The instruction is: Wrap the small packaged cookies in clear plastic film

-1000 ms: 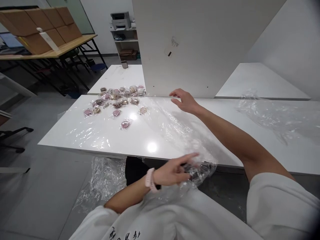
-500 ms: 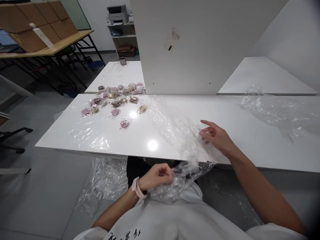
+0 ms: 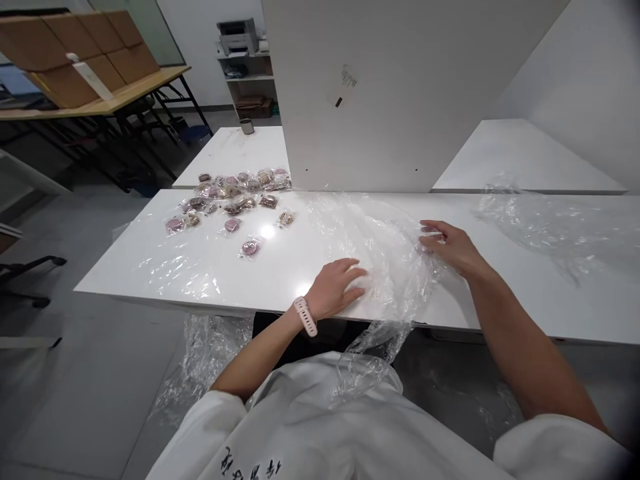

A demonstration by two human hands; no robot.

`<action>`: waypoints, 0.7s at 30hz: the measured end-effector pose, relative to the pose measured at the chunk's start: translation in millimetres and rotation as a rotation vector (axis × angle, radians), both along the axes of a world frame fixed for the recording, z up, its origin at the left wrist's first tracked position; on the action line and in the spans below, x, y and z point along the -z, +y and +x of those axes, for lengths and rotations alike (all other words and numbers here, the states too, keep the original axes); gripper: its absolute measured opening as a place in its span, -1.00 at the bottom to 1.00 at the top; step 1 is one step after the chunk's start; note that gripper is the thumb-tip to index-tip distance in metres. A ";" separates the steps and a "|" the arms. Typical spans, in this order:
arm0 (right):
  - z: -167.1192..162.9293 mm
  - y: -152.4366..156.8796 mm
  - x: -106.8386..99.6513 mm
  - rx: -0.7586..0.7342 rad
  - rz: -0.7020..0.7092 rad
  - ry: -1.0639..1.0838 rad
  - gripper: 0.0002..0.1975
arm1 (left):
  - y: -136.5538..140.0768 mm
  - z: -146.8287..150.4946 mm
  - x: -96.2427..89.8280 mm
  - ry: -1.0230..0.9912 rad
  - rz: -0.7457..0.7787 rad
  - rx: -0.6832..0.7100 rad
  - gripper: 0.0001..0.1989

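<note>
A crumpled sheet of clear plastic film (image 3: 373, 247) lies over the middle of the white table (image 3: 505, 280) and hangs over its front edge onto my lap. My left hand (image 3: 336, 288), with a pink wristband, rests on the film's left part, fingers spread and holding nothing. At the film's right edge, my right hand (image 3: 453, 248) has its thumb and fingers curled around a bit of the film; the exact grip is partly hidden. Several small wrapped sweets, pink and brown (image 3: 233, 205), lie in a loose group on the table's left half.
Another clear plastic sheet (image 3: 560, 227) lies on the right of the table. More plastic (image 3: 215, 347) hangs below the left front edge. A tall white panel (image 3: 390, 147) stands at the back. A small cup (image 3: 247, 126) sits on the table behind; cardboard boxes (image 3: 107, 67) stand farther left.
My left hand has left the bunched film near my lap and moved up and forward onto the table. My right hand has shifted slightly right and away from me, and the film is spread wider.
</note>
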State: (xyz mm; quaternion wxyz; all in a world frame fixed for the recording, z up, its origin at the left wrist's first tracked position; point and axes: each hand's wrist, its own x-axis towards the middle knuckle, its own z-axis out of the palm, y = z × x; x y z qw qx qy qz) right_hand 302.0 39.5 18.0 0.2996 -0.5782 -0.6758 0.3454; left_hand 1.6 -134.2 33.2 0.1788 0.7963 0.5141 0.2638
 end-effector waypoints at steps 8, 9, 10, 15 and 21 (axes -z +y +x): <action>48.8 22.9 -25.6 0.000 -0.057 -0.041 -0.44 | 29.0 -102.7 -19.8 0.400 -0.217 -0.189 -0.64; 52.4 25.7 -32.4 0.062 -0.012 -0.057 -0.46 | 31.8 -111.7 -26.7 0.405 -0.199 -0.277 -0.63; 52.2 26.5 -39.8 0.132 0.064 -0.105 -0.49 | 33.8 -115.5 -31.7 0.392 -0.159 -0.353 -0.64; -3.4 -15.4 -56.5 0.112 0.506 -0.294 -0.64 | 20.8 -71.7 -19.8 0.234 -0.071 -0.261 -0.72; -52.5 -58.1 11.7 -0.443 0.214 -0.573 -0.37 | 1.8 -37.7 1.5 0.239 -0.222 0.045 -0.56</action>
